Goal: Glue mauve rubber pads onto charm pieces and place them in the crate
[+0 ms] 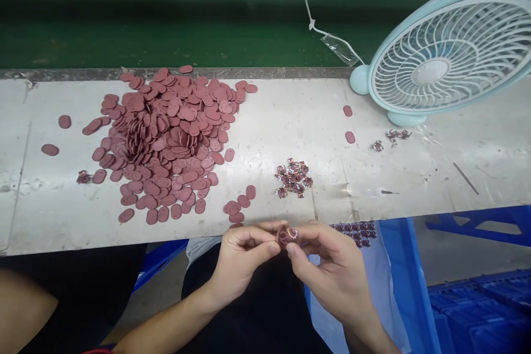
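My left hand [243, 257] and my right hand [332, 265] meet just below the front edge of the white table [415, 177]. Together their fingertips pinch a small maroon oval piece [286, 235] with a bit of metal on it. A large heap of the same maroon oval pieces [170, 138] lies on the table's left half. A small cluster of tiny metal-and-maroon parts [293, 177] sits just beyond my hands. A few loose ovals [239, 207] lie near the table edge.
A light blue desk fan [448, 50] stands at the right rear, its white cord [309, 11] running back over a green belt [166, 16]. A blue crate lined with plastic [394, 265] holds more small parts under the table. Two stray ovals [348, 124] lie near the fan.
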Demonstrator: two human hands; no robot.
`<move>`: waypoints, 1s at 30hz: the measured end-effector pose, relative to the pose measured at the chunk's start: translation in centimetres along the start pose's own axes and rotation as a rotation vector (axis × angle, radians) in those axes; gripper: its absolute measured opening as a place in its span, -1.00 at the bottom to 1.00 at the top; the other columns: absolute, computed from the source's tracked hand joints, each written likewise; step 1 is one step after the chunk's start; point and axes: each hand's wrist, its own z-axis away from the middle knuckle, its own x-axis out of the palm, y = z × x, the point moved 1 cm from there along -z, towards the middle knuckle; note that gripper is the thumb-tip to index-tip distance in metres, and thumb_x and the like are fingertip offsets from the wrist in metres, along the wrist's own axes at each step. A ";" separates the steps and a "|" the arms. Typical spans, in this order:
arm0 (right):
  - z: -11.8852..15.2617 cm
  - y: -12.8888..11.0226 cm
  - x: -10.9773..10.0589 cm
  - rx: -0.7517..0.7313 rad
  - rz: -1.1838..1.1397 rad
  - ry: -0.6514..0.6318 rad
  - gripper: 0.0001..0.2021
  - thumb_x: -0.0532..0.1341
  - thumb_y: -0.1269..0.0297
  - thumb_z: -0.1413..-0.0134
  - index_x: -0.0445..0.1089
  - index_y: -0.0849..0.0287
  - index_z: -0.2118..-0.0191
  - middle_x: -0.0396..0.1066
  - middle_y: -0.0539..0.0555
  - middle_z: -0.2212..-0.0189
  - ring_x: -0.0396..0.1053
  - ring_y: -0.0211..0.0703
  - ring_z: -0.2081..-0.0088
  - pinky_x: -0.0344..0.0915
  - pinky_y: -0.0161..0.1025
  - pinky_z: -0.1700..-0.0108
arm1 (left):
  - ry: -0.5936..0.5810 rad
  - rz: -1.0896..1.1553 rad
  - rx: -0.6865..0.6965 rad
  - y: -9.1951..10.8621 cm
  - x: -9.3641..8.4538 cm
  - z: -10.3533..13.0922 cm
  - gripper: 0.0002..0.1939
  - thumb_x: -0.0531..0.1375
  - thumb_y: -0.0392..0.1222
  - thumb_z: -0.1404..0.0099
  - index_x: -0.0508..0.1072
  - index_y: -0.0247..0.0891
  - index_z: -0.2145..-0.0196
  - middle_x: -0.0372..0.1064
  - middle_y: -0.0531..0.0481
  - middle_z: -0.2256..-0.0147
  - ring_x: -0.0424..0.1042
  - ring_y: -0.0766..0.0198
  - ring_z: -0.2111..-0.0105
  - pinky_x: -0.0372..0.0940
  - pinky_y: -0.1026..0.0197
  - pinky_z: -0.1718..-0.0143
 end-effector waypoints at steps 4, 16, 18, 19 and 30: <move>0.0 0.2 0.2 0.016 -0.053 0.002 -0.85 0.31 0.44 -0.20 0.53 0.03 0.17 0.56 -0.03 0.29 0.56 -0.26 0.28 0.55 -0.39 0.24 | 0.013 0.000 0.016 -0.1 0.1 0.0 -0.91 0.39 -0.31 -0.24 0.69 -0.14 0.37 0.66 -0.05 0.14 0.57 0.09 -0.02 0.44 0.11 -0.07; 0.0 1.1 0.7 0.055 -0.164 0.032 -0.86 0.31 0.44 -0.21 0.54 0.04 0.19 0.57 -0.02 0.31 0.55 -0.25 0.30 0.54 -0.36 0.23 | 0.042 -0.041 0.011 0.2 0.3 0.2 -0.93 0.41 -0.30 -0.22 0.69 -0.14 0.36 0.66 -0.09 0.14 0.57 0.04 -0.03 0.44 0.08 -0.07; 0.0 1.3 0.8 0.078 -0.185 0.041 -0.87 0.32 0.42 -0.22 0.55 0.04 0.19 0.59 -0.01 0.30 0.56 -0.24 0.29 0.54 -0.35 0.22 | 0.047 -0.054 0.008 0.0 0.4 0.1 -0.95 0.41 -0.28 -0.22 0.69 -0.15 0.37 0.66 -0.10 0.17 0.57 0.02 -0.03 0.44 0.07 -0.07; 0.0 1.5 0.9 0.089 -0.203 0.042 -0.88 0.32 0.41 -0.22 0.56 0.04 0.18 0.59 0.00 0.29 0.57 -0.24 0.28 0.55 -0.34 0.22 | 0.053 -0.059 0.011 -0.1 0.5 0.1 -0.95 0.41 -0.28 -0.23 0.69 -0.15 0.37 0.67 -0.10 0.18 0.56 0.02 -0.04 0.44 0.07 -0.07; 2.8 6.3 -4.0 0.040 -0.288 0.534 -0.84 0.42 0.36 -0.11 0.58 0.07 0.16 0.61 0.05 0.35 0.58 -0.10 0.45 0.54 -0.22 0.47 | 0.080 -0.589 0.242 3.5 -4.4 0.0 -0.83 0.25 -0.25 -0.38 0.66 -0.11 0.16 0.57 -0.12 0.00 0.58 0.05 0.03 0.50 0.08 0.06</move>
